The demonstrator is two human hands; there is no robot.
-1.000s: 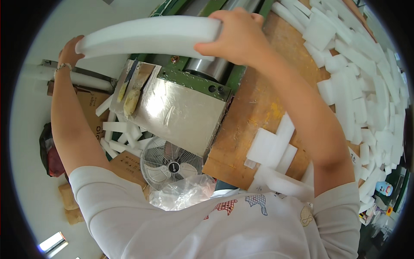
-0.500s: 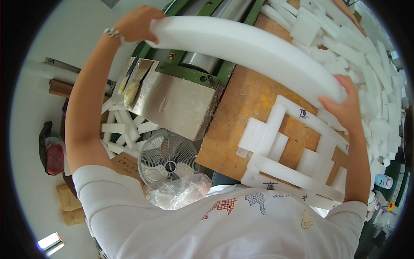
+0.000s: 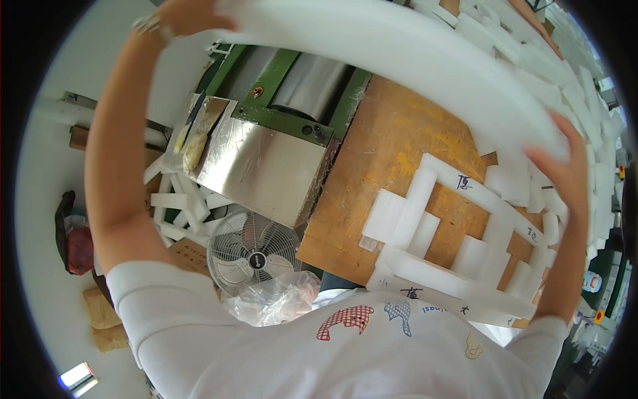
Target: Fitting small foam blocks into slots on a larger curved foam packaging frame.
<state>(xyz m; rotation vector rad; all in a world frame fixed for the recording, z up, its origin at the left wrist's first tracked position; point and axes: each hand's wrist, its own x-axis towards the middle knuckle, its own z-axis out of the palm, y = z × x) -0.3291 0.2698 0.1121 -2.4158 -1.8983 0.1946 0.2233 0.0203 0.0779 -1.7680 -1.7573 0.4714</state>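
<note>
A long white foam slab (image 3: 392, 56) arches across the top of the view, held up in the air between my two hands. At its left end my left hand (image 3: 193, 16) grips the edge, a bracelet on the wrist. My right hand (image 3: 563, 166) has thumb and fingers closed around the other end and is slightly blurred. Under the slab are a green-framed machine (image 3: 286, 83) with metal rollers and a wooden tabletop (image 3: 392, 139). Nearest my right hand on the wood sits a frame of joined white foam pieces (image 3: 478, 189) with dark handwritten marks.
Many loose white foam offcuts (image 3: 508, 36) pile up at the far right. A metal cover (image 3: 256, 163) fronts the machine, with brush-like tools (image 3: 197, 143) at its left. Below are a fan (image 3: 254, 256), a clear plastic bag (image 3: 276, 299) and more foam scraps (image 3: 174, 201).
Both my hands have moved outward and up in the picture, carrying the foam slab, which now runs partly out of the top edge. More of the wooden tabletop shows.
</note>
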